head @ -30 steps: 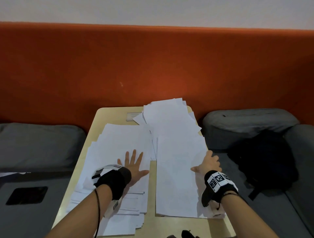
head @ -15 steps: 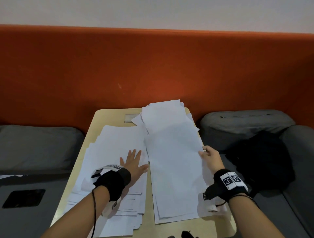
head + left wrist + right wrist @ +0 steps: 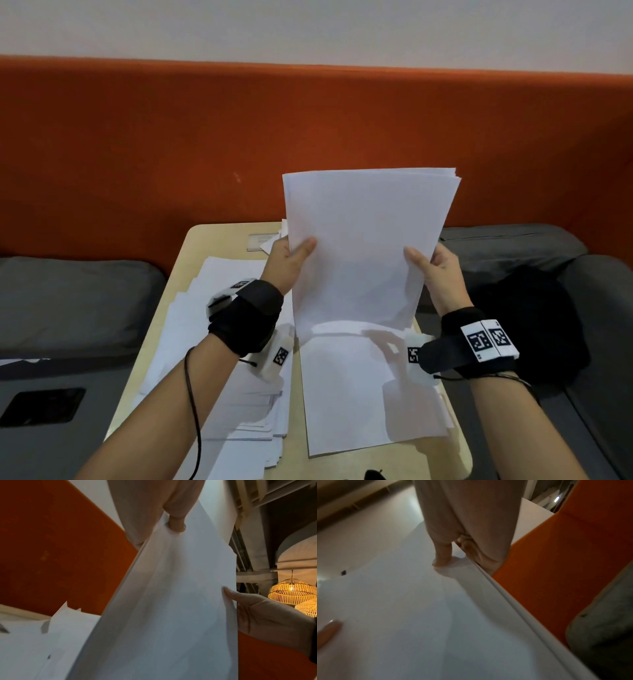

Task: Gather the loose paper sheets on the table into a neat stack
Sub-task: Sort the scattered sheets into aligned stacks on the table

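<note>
Both hands (left point(image 3: 291, 260), right point(image 3: 438, 270)) pinch the upright sheaf point(image 3: 366, 246); head view alone shows table point(image 3: 212, 240).

The head view is taken from above and behind the desk point(image 3: 219, 240), facing forward and down toward the orange backrest point(image 3: 137, 154); both forearms and the held sheaf of paper point(image 3: 366, 246) are framed at medium range. The left wrist view is taken from below the left hand point(image 3: 147, 507), very close, facing up along the sheaf toward the ceiling and a wicker lamp point(image 3: 291, 592). The right wrist view is taken from below the right hand point(image 3: 471, 520), equally close, facing up along the sheaf's right edge. The sheaf and the backrest are shared by all three views.
</note>
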The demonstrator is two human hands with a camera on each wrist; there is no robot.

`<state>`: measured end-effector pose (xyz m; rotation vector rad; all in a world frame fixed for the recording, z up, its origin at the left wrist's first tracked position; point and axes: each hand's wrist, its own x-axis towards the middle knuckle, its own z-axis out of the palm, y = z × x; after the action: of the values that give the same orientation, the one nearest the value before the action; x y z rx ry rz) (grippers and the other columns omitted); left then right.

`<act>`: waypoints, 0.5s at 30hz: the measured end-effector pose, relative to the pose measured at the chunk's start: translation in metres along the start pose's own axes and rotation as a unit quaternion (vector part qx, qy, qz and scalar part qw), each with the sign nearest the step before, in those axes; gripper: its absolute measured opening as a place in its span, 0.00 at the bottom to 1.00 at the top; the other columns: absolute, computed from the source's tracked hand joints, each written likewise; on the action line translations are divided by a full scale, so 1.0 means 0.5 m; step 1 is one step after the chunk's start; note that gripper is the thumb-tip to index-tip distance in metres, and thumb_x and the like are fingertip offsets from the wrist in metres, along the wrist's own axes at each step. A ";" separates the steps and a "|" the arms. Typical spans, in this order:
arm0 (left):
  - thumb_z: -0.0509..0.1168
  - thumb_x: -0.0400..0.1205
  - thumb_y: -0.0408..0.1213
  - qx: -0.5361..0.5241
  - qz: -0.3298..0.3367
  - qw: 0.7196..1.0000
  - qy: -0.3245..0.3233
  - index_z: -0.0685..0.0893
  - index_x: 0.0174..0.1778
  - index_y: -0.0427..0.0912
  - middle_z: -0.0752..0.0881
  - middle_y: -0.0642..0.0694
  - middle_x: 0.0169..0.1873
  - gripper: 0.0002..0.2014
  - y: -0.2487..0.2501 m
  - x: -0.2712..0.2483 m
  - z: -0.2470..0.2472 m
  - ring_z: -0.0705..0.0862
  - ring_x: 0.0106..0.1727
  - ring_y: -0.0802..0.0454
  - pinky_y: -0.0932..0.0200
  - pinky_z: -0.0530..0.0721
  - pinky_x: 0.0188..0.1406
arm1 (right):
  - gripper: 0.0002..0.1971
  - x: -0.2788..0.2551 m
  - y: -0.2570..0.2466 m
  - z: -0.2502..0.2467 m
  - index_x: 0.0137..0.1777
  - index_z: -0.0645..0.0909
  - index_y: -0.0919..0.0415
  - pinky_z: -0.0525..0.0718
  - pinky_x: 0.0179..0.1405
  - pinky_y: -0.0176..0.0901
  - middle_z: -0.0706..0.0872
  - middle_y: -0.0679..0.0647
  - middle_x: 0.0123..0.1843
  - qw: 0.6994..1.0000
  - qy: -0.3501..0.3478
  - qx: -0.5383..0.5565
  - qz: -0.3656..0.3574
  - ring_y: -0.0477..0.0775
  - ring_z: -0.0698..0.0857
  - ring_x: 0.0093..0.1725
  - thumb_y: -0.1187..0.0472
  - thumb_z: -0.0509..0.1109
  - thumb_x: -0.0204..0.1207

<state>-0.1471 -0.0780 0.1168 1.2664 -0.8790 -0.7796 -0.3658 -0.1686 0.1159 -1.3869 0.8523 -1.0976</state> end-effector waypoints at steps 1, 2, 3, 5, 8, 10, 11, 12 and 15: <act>0.59 0.83 0.27 -0.001 0.010 1.000 -0.004 0.80 0.59 0.32 0.88 0.54 0.39 0.10 0.008 0.003 -0.001 0.86 0.35 0.69 0.72 0.84 0.40 | 0.10 0.001 -0.008 0.001 0.58 0.80 0.66 0.85 0.40 0.30 0.91 0.41 0.41 1.000 0.003 0.006 -0.004 0.39 0.89 0.43 0.71 0.65 0.78; 0.59 0.83 0.26 0.000 0.018 1.000 -0.010 0.80 0.57 0.34 0.89 0.59 0.35 0.09 0.015 0.005 -0.002 0.86 0.34 0.68 0.71 0.84 0.39 | 0.09 0.001 -0.014 0.003 0.57 0.80 0.66 0.84 0.39 0.29 0.91 0.40 0.40 1.000 0.007 0.009 -0.007 0.38 0.89 0.42 0.71 0.65 0.78; 0.58 0.83 0.26 0.003 0.026 1.000 -0.016 0.80 0.55 0.36 0.89 0.61 0.31 0.09 0.019 0.006 -0.002 0.85 0.34 0.68 0.71 0.83 0.38 | 0.08 0.001 -0.017 0.003 0.55 0.80 0.65 0.83 0.38 0.28 0.91 0.39 0.39 1.000 0.012 0.009 -0.013 0.37 0.88 0.41 0.71 0.65 0.78; 0.58 0.83 0.26 0.006 0.034 0.999 -0.018 0.80 0.51 0.39 0.88 0.62 0.29 0.07 0.024 0.006 -0.002 0.84 0.32 0.68 0.71 0.83 0.35 | 0.06 0.001 -0.021 0.005 0.52 0.81 0.60 0.83 0.37 0.28 0.91 0.38 0.39 1.000 0.015 0.000 -0.021 0.36 0.88 0.40 0.69 0.65 0.79; 0.59 0.83 0.26 0.007 0.039 0.999 -0.012 0.80 0.49 0.38 0.88 0.62 0.28 0.06 0.030 0.003 -0.001 0.84 0.31 0.68 0.71 0.82 0.33 | 0.06 0.002 -0.026 0.008 0.48 0.82 0.56 0.84 0.38 0.30 0.90 0.38 0.38 0.999 0.024 -0.007 -0.024 0.36 0.87 0.38 0.65 0.64 0.81; 0.59 0.83 0.26 0.001 0.046 0.999 -0.001 0.81 0.44 0.39 0.88 0.62 0.27 0.07 0.034 0.002 0.001 0.84 0.30 0.67 0.70 0.83 0.34 | 0.08 0.003 -0.036 0.012 0.46 0.81 0.55 0.83 0.36 0.30 0.90 0.40 0.37 0.999 0.030 -0.004 -0.030 0.35 0.86 0.36 0.62 0.62 0.82; 0.59 0.83 0.27 -0.006 0.047 0.999 0.009 0.81 0.42 0.41 0.88 0.61 0.28 0.08 0.036 0.004 0.002 0.84 0.31 0.67 0.70 0.83 0.34 | 0.08 0.003 -0.041 0.014 0.46 0.81 0.55 0.83 0.35 0.30 0.89 0.42 0.37 0.999 0.030 0.002 -0.035 0.35 0.86 0.36 0.62 0.61 0.83; 0.60 0.83 0.27 -0.016 0.048 0.999 0.018 0.81 0.41 0.42 0.88 0.61 0.28 0.09 0.037 0.005 0.002 0.84 0.31 0.67 0.70 0.83 0.34 | 0.09 0.004 -0.046 0.015 0.46 0.81 0.55 0.83 0.35 0.29 0.88 0.43 0.39 0.999 0.028 0.009 -0.039 0.35 0.86 0.36 0.61 0.60 0.83; 0.60 0.82 0.27 -0.028 0.035 0.998 0.039 0.81 0.43 0.39 0.88 0.59 0.29 0.06 0.024 0.007 0.000 0.84 0.30 0.67 0.71 0.83 0.34 | 0.06 0.007 -0.039 0.017 0.52 0.80 0.61 0.83 0.35 0.28 0.88 0.44 0.43 1.000 0.010 0.012 -0.027 0.35 0.87 0.38 0.65 0.63 0.81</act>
<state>-0.1454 -0.0794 0.1290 1.2034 -0.8291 -0.6902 -0.3584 -0.1666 0.1360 -1.3887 0.8186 -1.1618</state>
